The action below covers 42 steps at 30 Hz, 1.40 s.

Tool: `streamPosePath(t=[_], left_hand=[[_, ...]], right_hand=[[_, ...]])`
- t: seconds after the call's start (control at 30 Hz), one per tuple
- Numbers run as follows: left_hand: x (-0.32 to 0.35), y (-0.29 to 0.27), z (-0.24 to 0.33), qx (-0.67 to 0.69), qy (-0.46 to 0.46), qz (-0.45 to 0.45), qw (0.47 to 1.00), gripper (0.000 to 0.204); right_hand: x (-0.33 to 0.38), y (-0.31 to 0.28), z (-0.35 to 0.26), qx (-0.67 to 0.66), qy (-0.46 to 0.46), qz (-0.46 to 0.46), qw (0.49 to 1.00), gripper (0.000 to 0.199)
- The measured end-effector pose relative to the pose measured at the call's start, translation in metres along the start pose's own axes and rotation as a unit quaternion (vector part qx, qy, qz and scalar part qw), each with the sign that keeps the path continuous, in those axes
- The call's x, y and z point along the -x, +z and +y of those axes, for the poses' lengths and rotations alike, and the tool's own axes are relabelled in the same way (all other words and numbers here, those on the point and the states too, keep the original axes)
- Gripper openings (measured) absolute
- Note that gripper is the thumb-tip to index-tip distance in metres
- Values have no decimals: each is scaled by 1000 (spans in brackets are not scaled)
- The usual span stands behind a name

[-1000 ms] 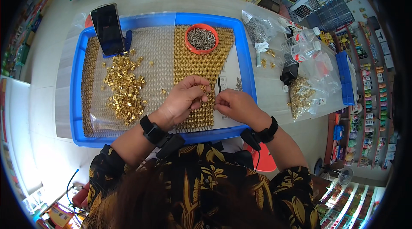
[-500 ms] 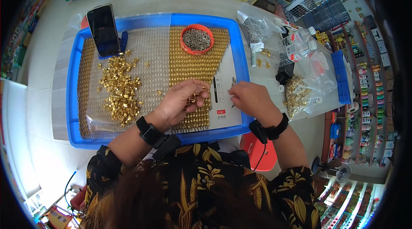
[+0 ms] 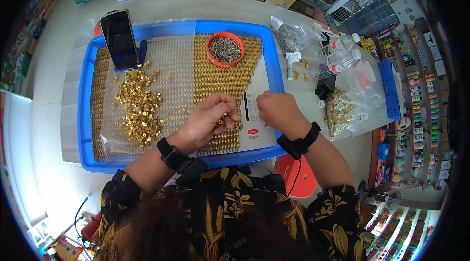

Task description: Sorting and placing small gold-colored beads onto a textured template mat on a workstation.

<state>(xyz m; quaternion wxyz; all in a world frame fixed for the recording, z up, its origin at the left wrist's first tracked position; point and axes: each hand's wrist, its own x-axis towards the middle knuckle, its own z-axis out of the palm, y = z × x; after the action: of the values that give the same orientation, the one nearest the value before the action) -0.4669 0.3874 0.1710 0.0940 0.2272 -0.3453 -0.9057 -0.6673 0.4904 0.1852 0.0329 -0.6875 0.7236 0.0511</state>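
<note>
A wide blue tray holds a wire mesh grid, and the work on it looks partly done: the right half of the grid carries a dense block of seated brass pieces, row on row, running from the far edge down to the near edge, while the left half is mostly bare mesh with only a narrow filled strip along the far left side. A loose heap of brass fittings lies on the bare mesh left of centre, so by the look of it a good share of the grid is unfilled.

The left hand is curled, fingers pinched on a small brass piece right at the near edge of the filled block. The right hand is closed into a loose fist just right of the block, resting over a white card; whether it grips anything I cannot tell.

The fittings are shiny, yellow and blocky, small and angular. An orange round bowl at the far side of the block holds dull grey screws. A dark phone stands propped in a blue holder at the far left of the tray. Right of the tray, clear plastic bags hold more brass parts and grey screws, with plastic bottles near them
</note>
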Motion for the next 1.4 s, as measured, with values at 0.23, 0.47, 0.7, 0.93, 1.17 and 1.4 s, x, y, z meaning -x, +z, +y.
streamPosePath(t=[0.23,0.47,0.7,0.93,1.17,1.4], left_hand=[[-2,-2,-3,-6,-6,4,1000,9],[-1,-3,0,4,-11,8,1000,9],[-2,-2,0,8,-8,20,1000,14],[-3,-2,-3,3,6,27,1000,15],[-3,-1,-1,-3,-1,36,999,14],[-6,-3,-6,-14,-11,29,999,12]], right_hand=[[-2,-2,-1,-15,7,-11,1000,8],[-4,-1,-2,-25,14,9,1000,10],[-6,2,-2,-22,10,18,1000,11],[-6,-2,1,-51,-10,-44,998,9],[-8,-10,-2,-62,-34,-79,994,9],[3,-25,-29,-529,89,5,844,8]])
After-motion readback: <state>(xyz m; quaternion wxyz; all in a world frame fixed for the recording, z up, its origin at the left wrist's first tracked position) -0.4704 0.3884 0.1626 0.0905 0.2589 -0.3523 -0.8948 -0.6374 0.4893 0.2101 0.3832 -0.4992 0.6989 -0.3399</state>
